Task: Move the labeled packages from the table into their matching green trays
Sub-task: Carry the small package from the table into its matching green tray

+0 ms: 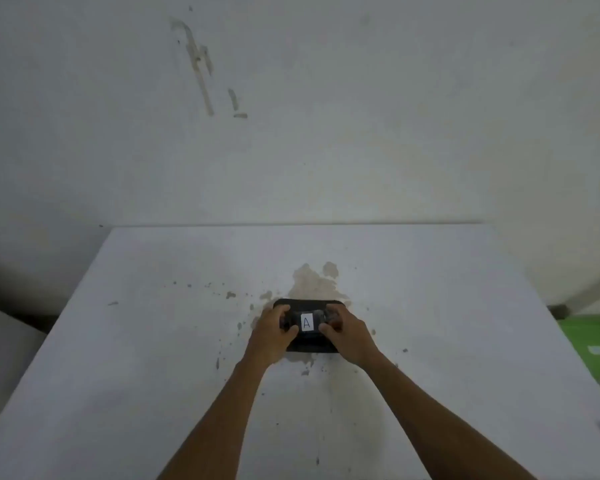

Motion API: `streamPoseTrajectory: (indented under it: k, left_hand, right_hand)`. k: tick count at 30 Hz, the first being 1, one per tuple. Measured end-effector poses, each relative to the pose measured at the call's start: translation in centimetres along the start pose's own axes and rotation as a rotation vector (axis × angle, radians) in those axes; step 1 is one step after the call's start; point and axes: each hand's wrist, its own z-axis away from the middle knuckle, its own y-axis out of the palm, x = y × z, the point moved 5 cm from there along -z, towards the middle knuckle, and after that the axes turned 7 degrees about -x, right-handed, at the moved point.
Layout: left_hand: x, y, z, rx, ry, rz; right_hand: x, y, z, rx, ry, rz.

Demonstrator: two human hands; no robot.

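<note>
A black package [307, 303] with a white label reading "A" lies on the white table [153, 358] near its middle. My left hand [271, 336] grips the package's left side, fingers curled over its top. My right hand [349, 336] grips its right side in the same way. The package's side edges are hidden under my fingers. A green tray [582, 336] with a small white label inside sits low beyond the table's right edge, partly cut off by the frame.
A brownish stain [314, 284] marks the table just behind the package, with dark specks around it. A white wall [291, 116] stands right behind the table's far edge. A pale surface [0, 358] sits beyond the table's left edge.
</note>
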Motion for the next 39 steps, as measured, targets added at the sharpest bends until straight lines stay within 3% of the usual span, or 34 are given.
streamPoseTrajectory:
  k: [11, 20, 26, 32, 39]
  left_hand:
    - [0.5, 1.2, -0.5, 0.014, -0.049, 0.112]
    - [-7.3, -5.9, 0.1, -0.136, 0.125, 0.323]
    - [-12.5, -9.2, 2.5, -0.195, 0.303, 0.378]
    - [-16.8, -6.8, 4.6, -0.112, 0.376, 0.393]
    - [-24.8, 0.9, 8.4, 0.031, 0.439, 0.433]
  right_hand:
    - [-0.3, 1.1, -0.7, -0.024, 0.031, -0.009]
    - [5.0, -5.9, 0.2, -0.201, -0.132, -0.300]
    - [7.6, -10.9, 3.2, -0.308, -0.234, -0.345]
    - [5.0, -15.2, 7.0, -0.401, -0.223, -0.361]
    - [-3.0, -23.0, 12.0, -0.500, -0.166, -0.392]
